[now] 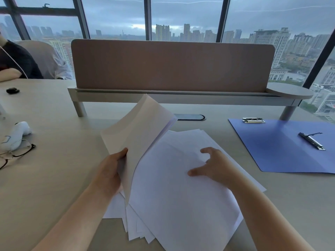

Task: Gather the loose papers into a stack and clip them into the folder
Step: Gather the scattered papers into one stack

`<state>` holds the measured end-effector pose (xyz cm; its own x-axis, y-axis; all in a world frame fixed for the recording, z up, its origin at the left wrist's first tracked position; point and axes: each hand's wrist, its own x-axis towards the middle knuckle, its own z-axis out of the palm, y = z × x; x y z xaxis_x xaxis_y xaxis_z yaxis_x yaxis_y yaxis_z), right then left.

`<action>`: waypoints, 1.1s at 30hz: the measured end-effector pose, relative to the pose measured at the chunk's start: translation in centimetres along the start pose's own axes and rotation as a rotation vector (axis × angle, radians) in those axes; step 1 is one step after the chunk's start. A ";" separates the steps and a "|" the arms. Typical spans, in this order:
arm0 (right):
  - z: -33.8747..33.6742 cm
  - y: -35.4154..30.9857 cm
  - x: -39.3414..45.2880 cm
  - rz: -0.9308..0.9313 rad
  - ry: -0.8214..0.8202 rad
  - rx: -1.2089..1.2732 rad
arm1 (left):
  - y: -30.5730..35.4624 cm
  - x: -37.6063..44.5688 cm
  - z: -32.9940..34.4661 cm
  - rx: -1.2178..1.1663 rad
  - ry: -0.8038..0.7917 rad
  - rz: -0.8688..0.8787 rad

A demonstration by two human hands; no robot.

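- At the far left of the frame one pair of glasses [17, 153] lies on the bench [54, 178], just below one white object [20, 132]; one small black item [12, 90] sits higher up, and a seated person's arm [9, 74] shows in the upper left corner.
- The left hand [110, 171], lower centre-left, grips one raised bundle of sheets [139, 127], thumb on the front face and fingers curled behind; the bundle tilts up and away toward the upper centre.
- One loose spread of papers [181, 205] lies fanned on the bench in the lower centre, several corners poking out at the bottom edge; the exact sheet count cannot be told.
- The right hand [212, 165] rests on top of that spread, thumb out to the left, fingers loosely curled and pinching nothing.
- One brown divider panel [172, 66] stands across the upper centre.
- One blue folder [282, 151] lies open flat at the right, well apart from the papers, with two metal clips on it: one [253, 120] at its top left edge, one [311, 141] near its fold.
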<state>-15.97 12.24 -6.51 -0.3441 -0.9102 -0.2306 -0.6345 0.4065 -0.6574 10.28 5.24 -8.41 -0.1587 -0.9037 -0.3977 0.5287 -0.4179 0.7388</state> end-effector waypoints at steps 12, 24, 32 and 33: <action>-0.5 1.6 0.4 0.008 0.007 0.712 | 0.8 -0.6 0.0 0.198 0.042 0.207; 0.6 -0.1 -1.7 -0.005 -0.251 0.946 | -1.1 -0.7 0.4 0.558 -0.112 0.383; 0.8 1.4 0.7 -0.147 0.232 0.177 | 0.3 0.0 -0.6 0.277 -0.035 0.341; 0.8 1.6 0.8 -0.134 0.229 0.019 | 0.5 -0.2 -0.9 0.194 -0.081 0.260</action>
<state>-16.73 12.10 -8.36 -0.4070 -0.9130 0.0262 -0.6724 0.2801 -0.6852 11.30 5.25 -8.44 -0.1092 -0.9837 -0.1430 0.3932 -0.1749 0.9027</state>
